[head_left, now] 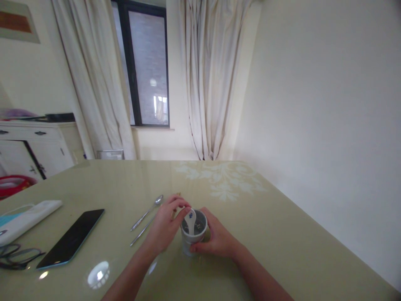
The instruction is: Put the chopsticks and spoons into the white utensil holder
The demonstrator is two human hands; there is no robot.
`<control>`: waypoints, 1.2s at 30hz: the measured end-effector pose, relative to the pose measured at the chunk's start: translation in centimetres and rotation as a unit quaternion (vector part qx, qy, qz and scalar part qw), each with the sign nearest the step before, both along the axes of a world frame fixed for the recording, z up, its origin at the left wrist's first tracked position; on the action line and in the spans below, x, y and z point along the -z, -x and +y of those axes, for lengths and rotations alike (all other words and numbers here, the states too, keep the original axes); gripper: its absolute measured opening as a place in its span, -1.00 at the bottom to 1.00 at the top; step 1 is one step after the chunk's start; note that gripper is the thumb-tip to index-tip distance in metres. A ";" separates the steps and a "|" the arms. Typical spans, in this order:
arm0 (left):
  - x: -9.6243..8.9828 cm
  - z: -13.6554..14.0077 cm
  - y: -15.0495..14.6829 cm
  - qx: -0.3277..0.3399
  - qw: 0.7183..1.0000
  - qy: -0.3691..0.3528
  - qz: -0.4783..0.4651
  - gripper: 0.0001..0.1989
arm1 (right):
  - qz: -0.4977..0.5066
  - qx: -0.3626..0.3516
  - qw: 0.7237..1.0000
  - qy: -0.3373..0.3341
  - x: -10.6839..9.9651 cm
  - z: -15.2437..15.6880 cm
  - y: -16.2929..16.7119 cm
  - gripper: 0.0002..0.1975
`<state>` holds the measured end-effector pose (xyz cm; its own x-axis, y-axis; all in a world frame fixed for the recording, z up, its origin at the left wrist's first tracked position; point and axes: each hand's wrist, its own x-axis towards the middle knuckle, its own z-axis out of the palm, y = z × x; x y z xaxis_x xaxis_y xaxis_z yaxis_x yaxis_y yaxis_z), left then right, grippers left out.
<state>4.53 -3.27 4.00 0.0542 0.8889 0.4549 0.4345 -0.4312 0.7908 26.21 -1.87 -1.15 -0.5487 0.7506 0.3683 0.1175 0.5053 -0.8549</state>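
A grey cylindrical utensil holder (188, 242) stands upright on the table, with holes showing in its bottom. My right hand (216, 236) is wrapped round its right side, thumb across the front. My left hand (167, 223) pinches the end of a white ceramic soup spoon (191, 219) with a small blue mark. That spoon slants down into the holder's opening. Left of my left hand, a metal spoon (147, 212) lies on the table, and beside it lies a thin metal utensil (142, 232) whose far end is hidden behind my hand.
A dark-screened phone (72, 238), eyeglasses (20, 256) and a white power strip (31, 219) lie on the left of the glossy table (112, 179). A wall (328, 125) runs along the table's right edge. White cabinets (50, 146) and a red basin (14, 186) are beyond the left side.
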 end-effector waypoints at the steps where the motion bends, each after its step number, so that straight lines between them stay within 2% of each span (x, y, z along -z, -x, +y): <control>1: 0.0 0.2 0.1 -0.008 0.999 0.001 -0.048 -0.69 | -0.002 0.000 1.000 0.001 -0.1 0.0 0.0 -0.26; 3: 0.2 0.8 1.0 -0.035 0.983 0.011 -0.179 -0.63 | -0.005 -0.003 1.000 0.003 -0.2 -0.1 0.0 -0.26; 5: 0.6 1.8 2.7 -0.074 0.950 0.031 -0.303 -0.55 | -0.003 -0.004 1.000 0.004 -0.3 -0.1 -0.1 -0.26; 6: 1.0 2.3 3.8 -0.096 0.933 0.045 -0.344 -0.51 | -0.002 -0.004 1.000 0.004 -0.3 -0.1 -0.1 -0.25; 8: 1.7 3.5 6.2 -0.149 0.920 0.079 -0.355 -0.51 | -0.002 -0.004 1.000 0.006 -0.2 -0.1 -0.1 -0.24; 10: 2.6 4.4 8.4 -0.200 0.916 0.132 -0.320 -0.63 | -0.003 -0.005 1.000 0.010 -0.2 -0.1 -0.2 -0.24; 13: 3.8 5.6 10.5 -0.229 0.918 0.171 -0.276 -0.80 | -0.004 -0.006 1.000 0.007 -0.2 0.0 -0.3 -0.25; 18: 5.1 6.8 12.4 -0.282 0.929 0.175 -0.162 -0.59 | -0.006 -0.001 1.000 0.008 -0.1 0.0 -0.5 -0.23; 23: 6.1 6.7 13.7 -0.345 0.922 0.177 0.016 -0.67 | -0.008 0.007 1.000 0.008 -0.3 0.0 -0.5 -0.21; 28: 6.8 6.3 13.4 -0.355 0.903 0.193 0.145 -0.78 | 0.004 0.009 1.000 0.012 -0.3 0.0 -0.5 -0.21; 36: 6.7 6.0 12.0 -0.318 0.890 0.170 0.278 -0.63 | 0.013 0.013 1.000 0.022 -0.2 0.3 -0.8 -0.12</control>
